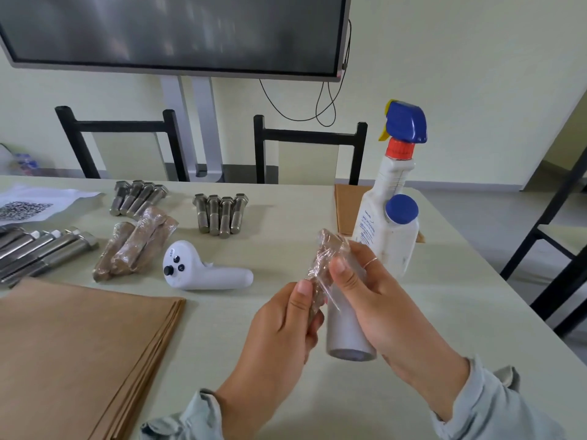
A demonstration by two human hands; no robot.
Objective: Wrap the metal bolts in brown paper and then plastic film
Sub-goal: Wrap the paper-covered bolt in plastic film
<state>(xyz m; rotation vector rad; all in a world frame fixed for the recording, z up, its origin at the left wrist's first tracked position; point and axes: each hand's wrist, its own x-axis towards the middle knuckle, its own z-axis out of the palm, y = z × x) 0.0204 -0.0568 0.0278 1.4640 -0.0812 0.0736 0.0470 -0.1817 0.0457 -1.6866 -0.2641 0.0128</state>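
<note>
Both hands up over the bench, centre-right. Left hand curled round the lower end of a wrapped bolt, thumb pressed on its side. Right hand pinching the same bolt near its middle, thumb on top, fingers behind; ring on one finger. Bolt tilted, upper end toward 1 o'clock, brown paper inside, clear film crinkled over it. Film roll lying on the bench right under the hands, partly hidden by the right palm.

At 10 o'clock from the hands: wrapped bundle, several paper-and-film bolts piled together. Just right of that, a white controller. At 11 o'clock, four bare bolts side by side; four more further left at the far edge. Long bolts at 9 o'clock by the left edge. Paper stack at 8 o'clock, near corner. Spray bottle upright at 1 o'clock, just beyond the right hand, with more brown paper behind it. QR sheet far left.
</note>
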